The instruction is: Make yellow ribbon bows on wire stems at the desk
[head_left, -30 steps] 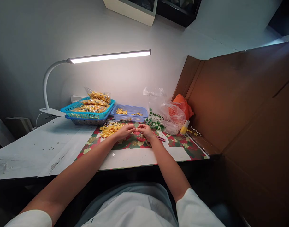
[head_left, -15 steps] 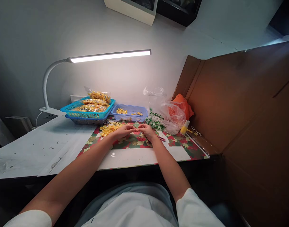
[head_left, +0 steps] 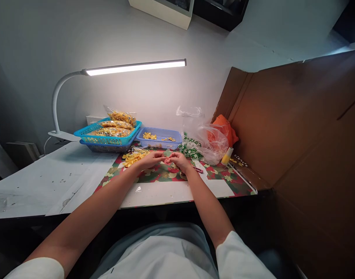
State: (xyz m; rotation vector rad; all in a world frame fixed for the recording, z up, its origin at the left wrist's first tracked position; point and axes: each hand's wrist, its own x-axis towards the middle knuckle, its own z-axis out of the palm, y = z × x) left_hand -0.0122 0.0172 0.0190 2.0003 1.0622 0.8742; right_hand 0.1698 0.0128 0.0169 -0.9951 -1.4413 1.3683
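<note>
My left hand [head_left: 152, 159] and my right hand [head_left: 180, 161] meet over the patterned red and green sheet [head_left: 162, 176], fingertips pinched close together. Whatever lies between the fingertips is too small to make out. Just beyond my left hand is a pile of yellow pieces [head_left: 133, 158], flat and petal-like. Near my right wrist lies a reddish tool [head_left: 198, 169], partly hidden by the arm.
A lavender basket [head_left: 160, 144] with small yellow pieces stands behind my hands. To its left, stacked baskets [head_left: 107, 140] hold bagged yellow pieces under a lamp [head_left: 137, 67]. Plastic bags [head_left: 214, 143], a yellow bottle [head_left: 226, 156] and a cardboard wall [head_left: 305, 128] are on the right.
The fingertips of both hands have shifted slightly and their pinch looks a little different. Everything on the table stays where it was.
</note>
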